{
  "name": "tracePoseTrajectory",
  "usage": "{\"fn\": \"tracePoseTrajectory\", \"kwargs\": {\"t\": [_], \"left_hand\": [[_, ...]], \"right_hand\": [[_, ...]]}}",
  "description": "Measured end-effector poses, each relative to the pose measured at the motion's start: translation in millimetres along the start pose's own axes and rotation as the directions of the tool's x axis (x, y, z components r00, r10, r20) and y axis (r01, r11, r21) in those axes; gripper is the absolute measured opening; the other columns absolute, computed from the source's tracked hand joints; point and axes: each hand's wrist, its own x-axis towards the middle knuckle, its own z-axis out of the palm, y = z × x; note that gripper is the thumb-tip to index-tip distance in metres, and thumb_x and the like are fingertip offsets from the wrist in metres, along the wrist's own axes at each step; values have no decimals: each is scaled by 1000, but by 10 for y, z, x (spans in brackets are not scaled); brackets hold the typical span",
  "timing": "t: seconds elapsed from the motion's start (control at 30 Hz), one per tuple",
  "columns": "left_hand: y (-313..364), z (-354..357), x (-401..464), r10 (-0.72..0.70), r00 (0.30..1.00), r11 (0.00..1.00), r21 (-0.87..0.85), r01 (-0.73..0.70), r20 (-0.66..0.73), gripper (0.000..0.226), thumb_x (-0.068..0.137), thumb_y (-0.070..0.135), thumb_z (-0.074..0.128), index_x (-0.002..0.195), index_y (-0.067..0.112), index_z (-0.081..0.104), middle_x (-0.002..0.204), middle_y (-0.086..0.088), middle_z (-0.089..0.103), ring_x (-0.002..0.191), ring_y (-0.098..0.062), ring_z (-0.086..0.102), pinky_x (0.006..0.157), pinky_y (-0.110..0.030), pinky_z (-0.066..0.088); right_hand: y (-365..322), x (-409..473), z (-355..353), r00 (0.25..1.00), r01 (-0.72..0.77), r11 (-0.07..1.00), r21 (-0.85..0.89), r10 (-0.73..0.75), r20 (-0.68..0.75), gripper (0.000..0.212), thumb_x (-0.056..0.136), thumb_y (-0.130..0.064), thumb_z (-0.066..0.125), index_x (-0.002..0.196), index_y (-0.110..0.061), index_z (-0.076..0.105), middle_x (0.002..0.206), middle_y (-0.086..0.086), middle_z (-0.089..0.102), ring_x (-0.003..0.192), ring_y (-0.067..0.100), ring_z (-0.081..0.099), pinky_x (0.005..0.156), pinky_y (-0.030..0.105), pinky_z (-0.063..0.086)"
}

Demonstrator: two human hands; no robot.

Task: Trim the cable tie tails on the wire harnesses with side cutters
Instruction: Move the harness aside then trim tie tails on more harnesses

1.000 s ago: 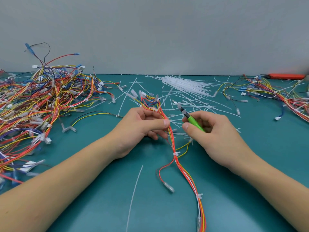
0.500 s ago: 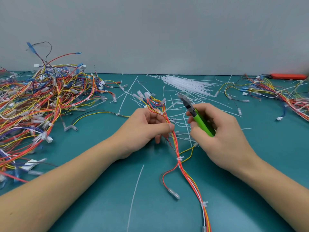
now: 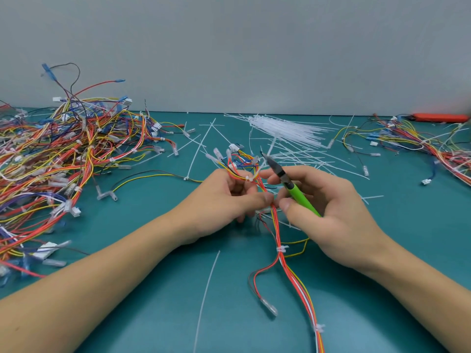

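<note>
A wire harness [image 3: 281,261] of red, yellow and white wires runs from the table's front edge up to the middle. My left hand [image 3: 224,202] pinches it between thumb and fingers near its upper end, where a white cable tie [image 3: 249,178] wraps the bundle. Another tie [image 3: 282,249] sits lower on the harness. My right hand [image 3: 328,212] grips green-handled side cutters [image 3: 293,187], their dark jaws pointing up and left beside the harness's connector end. Whether the jaws touch a tie tail I cannot tell.
A big tangle of harnesses [image 3: 58,161] fills the left of the teal table [image 3: 142,314]. A bundle of white cable ties [image 3: 285,129] and cut tails lie at the back centre. More harnesses [image 3: 420,143] and an orange tool [image 3: 438,117] sit far right. One loose tail [image 3: 206,294] lies near the front.
Both hands and the harness have shifted slightly away from me. The cutters' tip has swung left, closer to the harness's upper end.
</note>
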Motion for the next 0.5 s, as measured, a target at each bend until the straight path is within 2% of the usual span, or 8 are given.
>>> {"fn": "tracePoseTrajectory", "kwargs": {"t": [0.07, 0.13, 0.23, 0.4, 0.5], "left_hand": [[10, -19, -1, 8, 1000, 1000, -28, -8, -2, 27, 89, 29, 67, 75, 6, 61, 62, -6, 60, 52, -12, 52, 54, -19, 39], [13, -48, 6, -6, 1000, 996, -93, 5, -5, 23, 87, 31, 65, 73, 12, 64, 65, -7, 65, 53, -15, 57, 52, -23, 39], [-6, -80, 9, -35, 998, 974, -226, 21, -59, 19, 85, 28, 66, 72, 16, 67, 71, -12, 69, 54, -21, 62, 50, -23, 42], [-28, -77, 16, -22, 975, 954, -297, -46, -220, 6, 83, 27, 78, 80, 26, 73, 83, -13, 75, 56, -23, 66, 48, -25, 50], [-5, -78, 2, -28, 975, 950, -309, -43, -222, 24, 83, 30, 83, 101, 17, 74, 96, -13, 78, 63, -21, 68, 50, -24, 51]], "right_hand": [[-9, 1, 10, 1000, -30, 999, 39, 29, 9, 32, 91, -7, 63, 115, -27, 71, 94, -14, 73, 87, 12, 67, 79, 21, 52], [-13, 9, 14, 997, -73, 993, 92, 72, 16, 28, 91, -6, 63, 114, -20, 70, 103, -13, 75, 92, 6, 69, 83, 15, 52], [13, 21, 10, 993, -119, 980, 158, 120, 4, 23, 93, -7, 63, 114, -15, 66, 113, -6, 77, 102, 9, 72, 86, 19, 54], [63, 53, -25, 985, -162, 965, 205, 172, -31, 24, 92, -18, 61, 116, -17, 63, 118, -2, 77, 106, 21, 73, 84, 28, 57], [64, 67, -58, 982, -180, 962, 206, 188, -19, 23, 93, -19, 59, 116, -17, 61, 120, -2, 76, 107, 24, 73, 83, 35, 56]]}}
